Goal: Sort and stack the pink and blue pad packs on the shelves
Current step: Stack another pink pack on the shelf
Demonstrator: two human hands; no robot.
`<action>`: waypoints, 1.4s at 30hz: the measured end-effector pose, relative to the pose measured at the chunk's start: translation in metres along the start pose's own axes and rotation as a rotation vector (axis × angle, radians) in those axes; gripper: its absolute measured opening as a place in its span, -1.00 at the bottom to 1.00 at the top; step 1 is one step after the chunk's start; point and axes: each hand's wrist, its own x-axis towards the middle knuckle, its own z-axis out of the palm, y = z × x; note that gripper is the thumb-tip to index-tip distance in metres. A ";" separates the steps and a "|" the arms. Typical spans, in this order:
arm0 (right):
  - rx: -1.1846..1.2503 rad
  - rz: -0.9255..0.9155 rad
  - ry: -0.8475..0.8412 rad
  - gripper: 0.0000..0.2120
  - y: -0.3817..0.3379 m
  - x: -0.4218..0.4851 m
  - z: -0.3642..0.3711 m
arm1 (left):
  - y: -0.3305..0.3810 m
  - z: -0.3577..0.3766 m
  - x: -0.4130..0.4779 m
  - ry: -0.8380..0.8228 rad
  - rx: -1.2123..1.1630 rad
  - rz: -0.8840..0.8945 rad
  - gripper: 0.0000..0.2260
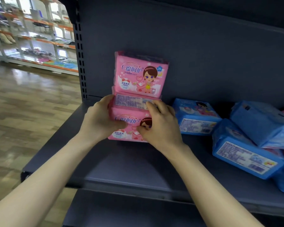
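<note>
a hard push could topple the pink row

both hands grasp the front pink pack [129, 126], which sits on the dark shelf [121, 163] near its left end. the left hand [99, 121] wraps its left side, thumb on the printed face; the right hand [161, 128] curls fingers over the top edge, thumb pinching the front. just behind it the rear pink pack [141, 76] stands upright against the back panel [211, 59]; whether that one rests on the shelf or on another pack i cannot tell.

the main risk, as i judge it, is a shove: the wrappers look soft and slick, so pushing the front pack back hard may tilt the rear one sideways or forward over the hands. letting go before the base sits flat could drop the front pack on its face.

to the right the blue packs [246, 154] lie in a loose, tilted heap, the nearest blue pack [195, 117] just beside the right hand. a careless wrist swing there may drag blue into the pink row.
</note>
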 end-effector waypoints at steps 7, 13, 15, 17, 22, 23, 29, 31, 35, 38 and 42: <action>-0.002 0.039 0.033 -0.35 0.002 0.007 0.013 | -0.016 0.006 0.016 0.003 -0.002 0.040 -0.42; -0.010 0.036 0.030 -0.34 0.004 0.012 0.019 | -0.024 0.008 0.024 -0.011 0.003 0.048 -0.42; -0.012 0.044 0.026 -0.34 0.003 0.013 0.022 | -0.026 0.009 0.026 -0.015 0.005 0.050 -0.40; -0.012 0.048 0.035 -0.34 0.003 0.014 0.024 | -0.029 0.008 0.028 -0.018 -0.006 0.049 -0.35; -0.031 0.041 0.030 -0.35 0.001 0.016 0.027 | -0.033 0.008 0.031 -0.019 0.003 0.058 -0.36; -0.037 0.038 0.023 -0.35 0.001 0.017 0.027 | -0.033 0.008 0.031 -0.020 0.009 0.060 -0.36; -0.042 0.038 0.008 -0.36 0.001 0.018 0.027 | -0.035 0.009 0.029 -0.020 0.000 0.068 -0.37; -0.048 0.037 0.008 -0.35 0.000 0.017 0.027 | -0.035 0.009 0.029 -0.036 0.009 0.074 -0.38; -0.051 0.042 -0.001 -0.35 -0.003 0.016 0.027 | -0.035 0.008 0.029 -0.061 0.015 0.088 -0.38; -0.044 0.057 -0.007 -0.36 -0.005 0.016 0.028 | -0.035 0.006 0.029 -0.073 0.014 0.083 -0.36; -0.064 0.072 -0.018 -0.38 -0.006 0.016 0.028 | -0.032 0.005 0.028 -0.074 0.037 0.092 -0.36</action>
